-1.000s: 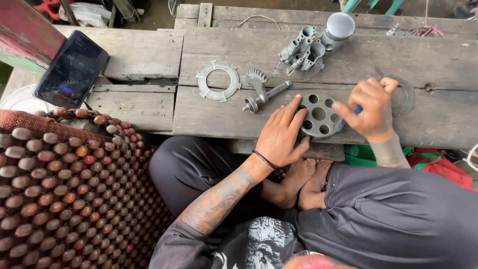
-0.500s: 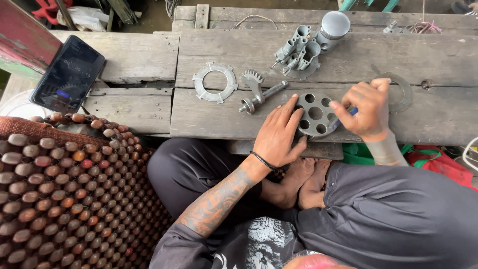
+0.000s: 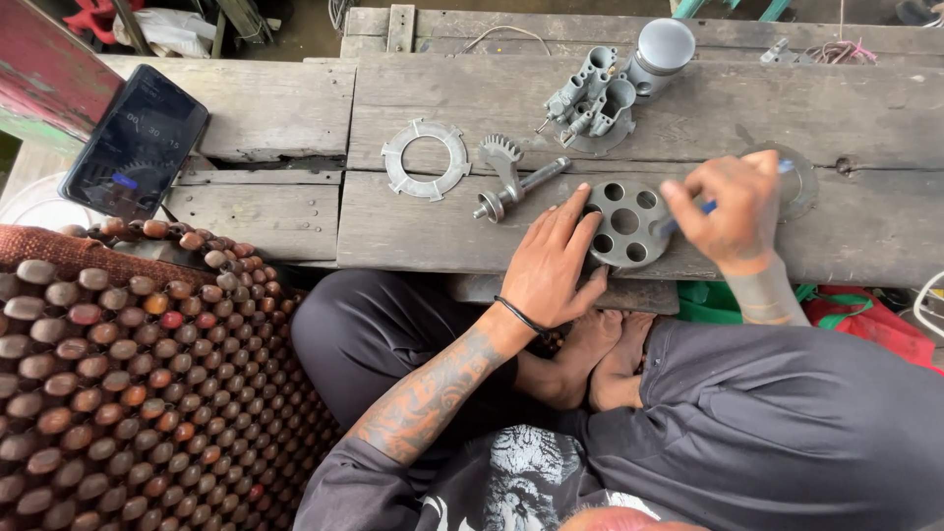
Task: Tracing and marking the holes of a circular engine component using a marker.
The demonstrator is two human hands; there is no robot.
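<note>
One screen only: a smartphone (image 3: 136, 146) lying tilted at the far left end of the wooden bench (image 3: 295, 108), partly over the plank edge. Rectangular, black body, rounded corners. Screen is lit, dark background with faint pale dial-like marks and a small blue patch near the middle. No packages, labels or signs that can be made out.

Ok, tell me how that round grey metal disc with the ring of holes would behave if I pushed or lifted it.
The round grey metal disc with holes looks thick and rigid, so probably stiff and fairly heavy for its size. Lying flat on the weathered wooden bench, it would likely slide rather than roll. The left hand pressing its edge suggests it shifts when worked on.
</note>
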